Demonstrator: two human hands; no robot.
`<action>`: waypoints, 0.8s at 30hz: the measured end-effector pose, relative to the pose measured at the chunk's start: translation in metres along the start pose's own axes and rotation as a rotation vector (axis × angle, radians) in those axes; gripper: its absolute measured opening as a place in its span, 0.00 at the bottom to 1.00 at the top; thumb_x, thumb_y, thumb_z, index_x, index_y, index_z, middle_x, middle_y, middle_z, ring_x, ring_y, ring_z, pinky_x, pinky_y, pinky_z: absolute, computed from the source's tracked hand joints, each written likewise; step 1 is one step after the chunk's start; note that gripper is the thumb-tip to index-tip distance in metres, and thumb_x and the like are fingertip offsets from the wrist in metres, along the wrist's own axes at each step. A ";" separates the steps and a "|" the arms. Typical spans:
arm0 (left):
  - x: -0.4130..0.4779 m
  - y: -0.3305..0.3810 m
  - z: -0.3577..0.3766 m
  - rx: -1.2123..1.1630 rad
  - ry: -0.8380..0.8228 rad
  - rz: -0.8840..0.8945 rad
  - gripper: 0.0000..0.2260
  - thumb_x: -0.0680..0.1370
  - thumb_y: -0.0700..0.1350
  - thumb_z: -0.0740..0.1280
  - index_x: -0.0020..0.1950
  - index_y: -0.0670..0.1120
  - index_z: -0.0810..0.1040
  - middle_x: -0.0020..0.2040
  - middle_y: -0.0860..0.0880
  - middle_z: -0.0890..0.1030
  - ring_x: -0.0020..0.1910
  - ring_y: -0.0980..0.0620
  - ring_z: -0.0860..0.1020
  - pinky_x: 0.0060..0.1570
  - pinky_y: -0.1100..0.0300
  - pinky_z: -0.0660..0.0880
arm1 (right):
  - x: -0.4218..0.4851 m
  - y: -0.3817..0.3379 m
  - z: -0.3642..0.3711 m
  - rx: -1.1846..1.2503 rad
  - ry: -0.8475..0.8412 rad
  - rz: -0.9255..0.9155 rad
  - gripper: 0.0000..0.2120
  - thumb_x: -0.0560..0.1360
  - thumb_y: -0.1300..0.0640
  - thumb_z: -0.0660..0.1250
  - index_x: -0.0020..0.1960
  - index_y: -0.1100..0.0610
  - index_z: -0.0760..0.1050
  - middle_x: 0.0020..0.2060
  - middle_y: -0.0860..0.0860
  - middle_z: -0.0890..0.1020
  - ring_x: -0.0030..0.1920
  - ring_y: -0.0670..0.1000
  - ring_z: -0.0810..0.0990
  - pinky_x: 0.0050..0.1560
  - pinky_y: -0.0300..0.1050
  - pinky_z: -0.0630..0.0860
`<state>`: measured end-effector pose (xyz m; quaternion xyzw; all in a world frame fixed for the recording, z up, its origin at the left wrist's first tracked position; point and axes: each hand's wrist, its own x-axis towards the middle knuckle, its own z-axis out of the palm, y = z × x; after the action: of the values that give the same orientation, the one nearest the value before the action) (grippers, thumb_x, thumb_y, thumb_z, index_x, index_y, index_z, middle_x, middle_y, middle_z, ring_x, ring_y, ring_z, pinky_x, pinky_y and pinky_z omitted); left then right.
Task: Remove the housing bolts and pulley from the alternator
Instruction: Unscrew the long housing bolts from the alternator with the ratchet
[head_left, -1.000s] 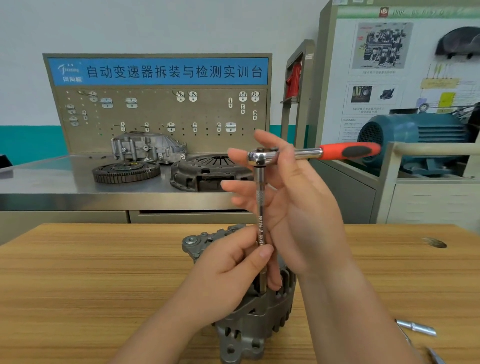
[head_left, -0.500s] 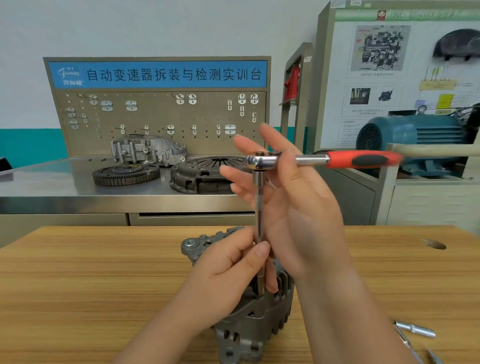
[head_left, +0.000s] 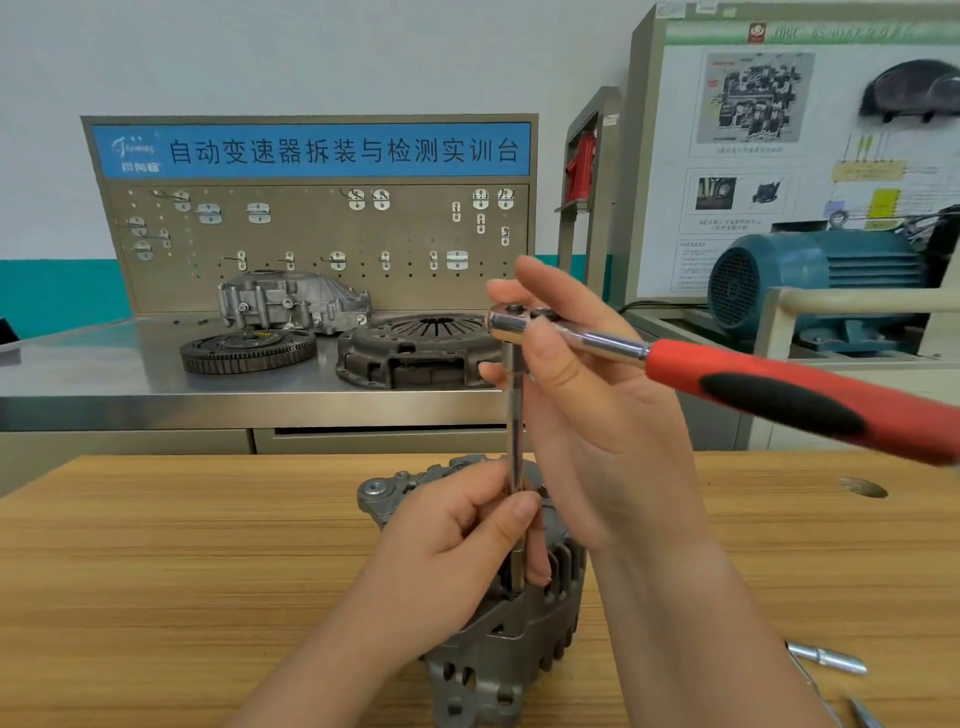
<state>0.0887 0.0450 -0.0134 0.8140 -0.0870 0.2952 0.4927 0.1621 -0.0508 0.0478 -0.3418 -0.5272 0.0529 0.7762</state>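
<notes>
I read the alternator (head_left: 498, 649) standing on the worktop (head_left: 156, 571) directly below both hands, the extension bar (head_left: 514, 441) rising upright from its housing, left hand (head_left: 457, 561) gripping the bar low, right hand (head_left: 597, 426) pinching the ratchet (head_left: 779, 395) head, handle pointing right.

In the upper left of the frame, a blue rectangular banner (head_left: 311, 150) across the top of the beige metal pegboard (head_left: 311, 234) carries the white characters 自动变速器拆装与检测实训台. The pale script logo at its left end is too blurred to read. On the white display board (head_left: 826, 166) in the upper right, the green header strip (head_left: 831, 31) bears grey lettering, and the diagram captions below it are too small to make out.
</notes>
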 end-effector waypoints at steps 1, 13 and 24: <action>0.000 0.000 0.000 -0.008 -0.004 -0.005 0.12 0.77 0.56 0.59 0.47 0.52 0.79 0.33 0.51 0.83 0.36 0.36 0.77 0.42 0.38 0.74 | 0.000 0.001 0.001 0.029 0.008 0.013 0.12 0.71 0.51 0.71 0.54 0.41 0.82 0.51 0.44 0.83 0.57 0.45 0.79 0.58 0.48 0.71; -0.001 -0.002 -0.001 -0.146 -0.037 -0.013 0.10 0.77 0.51 0.61 0.46 0.51 0.81 0.36 0.50 0.83 0.38 0.49 0.82 0.44 0.57 0.77 | 0.000 0.002 0.003 0.151 0.010 0.173 0.17 0.73 0.43 0.61 0.56 0.50 0.78 0.53 0.50 0.85 0.53 0.49 0.82 0.51 0.42 0.76; -0.001 -0.003 0.000 -0.128 -0.036 -0.017 0.10 0.77 0.53 0.61 0.47 0.51 0.81 0.36 0.48 0.83 0.37 0.49 0.82 0.43 0.61 0.75 | -0.001 -0.001 0.003 -0.101 0.024 -0.056 0.11 0.76 0.49 0.67 0.57 0.50 0.80 0.49 0.42 0.85 0.57 0.43 0.80 0.63 0.43 0.73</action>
<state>0.0892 0.0465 -0.0162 0.7868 -0.1075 0.2699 0.5445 0.1589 -0.0504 0.0477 -0.3665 -0.5290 0.0004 0.7654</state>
